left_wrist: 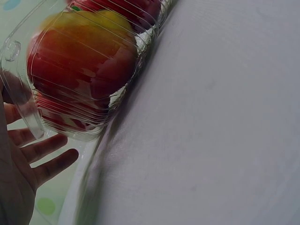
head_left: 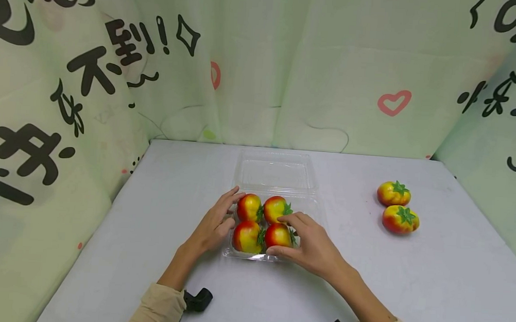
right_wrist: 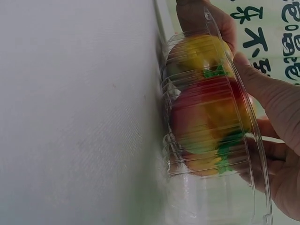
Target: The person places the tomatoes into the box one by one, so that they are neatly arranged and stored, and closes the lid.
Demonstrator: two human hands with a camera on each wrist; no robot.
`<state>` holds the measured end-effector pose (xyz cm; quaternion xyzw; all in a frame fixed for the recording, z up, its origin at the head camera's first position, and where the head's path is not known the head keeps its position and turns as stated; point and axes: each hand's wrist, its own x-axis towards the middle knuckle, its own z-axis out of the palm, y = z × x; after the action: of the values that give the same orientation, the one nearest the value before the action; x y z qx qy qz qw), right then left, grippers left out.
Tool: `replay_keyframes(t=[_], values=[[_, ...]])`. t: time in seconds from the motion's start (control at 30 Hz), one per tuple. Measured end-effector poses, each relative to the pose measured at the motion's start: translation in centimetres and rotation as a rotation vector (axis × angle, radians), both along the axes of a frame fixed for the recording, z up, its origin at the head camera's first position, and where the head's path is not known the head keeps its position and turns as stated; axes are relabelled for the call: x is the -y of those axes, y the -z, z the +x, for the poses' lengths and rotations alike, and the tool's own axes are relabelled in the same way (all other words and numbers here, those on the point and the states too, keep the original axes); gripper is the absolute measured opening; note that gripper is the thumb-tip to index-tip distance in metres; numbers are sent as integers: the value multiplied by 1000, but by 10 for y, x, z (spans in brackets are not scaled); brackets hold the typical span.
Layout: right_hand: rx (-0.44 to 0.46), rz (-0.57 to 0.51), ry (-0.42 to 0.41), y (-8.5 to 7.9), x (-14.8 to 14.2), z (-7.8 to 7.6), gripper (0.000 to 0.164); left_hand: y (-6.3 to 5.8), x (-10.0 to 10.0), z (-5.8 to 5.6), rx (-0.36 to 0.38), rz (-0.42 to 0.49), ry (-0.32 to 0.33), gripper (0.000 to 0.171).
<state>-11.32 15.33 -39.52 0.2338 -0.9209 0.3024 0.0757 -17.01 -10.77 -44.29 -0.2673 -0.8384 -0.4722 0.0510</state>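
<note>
A clear plastic clamshell box [head_left: 253,256] holds several red-and-yellow fruits with green leafy tops. My right hand [head_left: 312,244] has its thumb and fingers curled round the near right fruit [head_left: 278,236] inside the box. My left hand [head_left: 212,226] lies along the box's left side, fingers loosely extended, fingertips by the far left fruit [head_left: 249,206]. In the left wrist view the fingers [left_wrist: 49,166] spread beside the clear wall, below a fruit [left_wrist: 84,56]. The right wrist view shows the right thumb [right_wrist: 258,79] above the rim, other fingers partly hidden behind the box.
The box's lid [head_left: 277,171] lies folded back, away from me. Two more such fruits, a farther one [head_left: 389,193] and a nearer one [head_left: 399,220], sit on the white table [head_left: 444,287] at the right. A printed curtain [head_left: 262,83] surrounds the table's back and sides.
</note>
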Motion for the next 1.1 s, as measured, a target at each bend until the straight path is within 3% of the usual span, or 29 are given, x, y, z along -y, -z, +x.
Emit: replay_keyframes(t=[0.33, 1.1], values=[[21, 6, 44, -1, -10, 2, 64, 1, 0, -1, -8, 5, 4, 67], [-96, -24, 118, 2, -42, 2, 58, 2, 0, -1, 1, 10, 3, 67]])
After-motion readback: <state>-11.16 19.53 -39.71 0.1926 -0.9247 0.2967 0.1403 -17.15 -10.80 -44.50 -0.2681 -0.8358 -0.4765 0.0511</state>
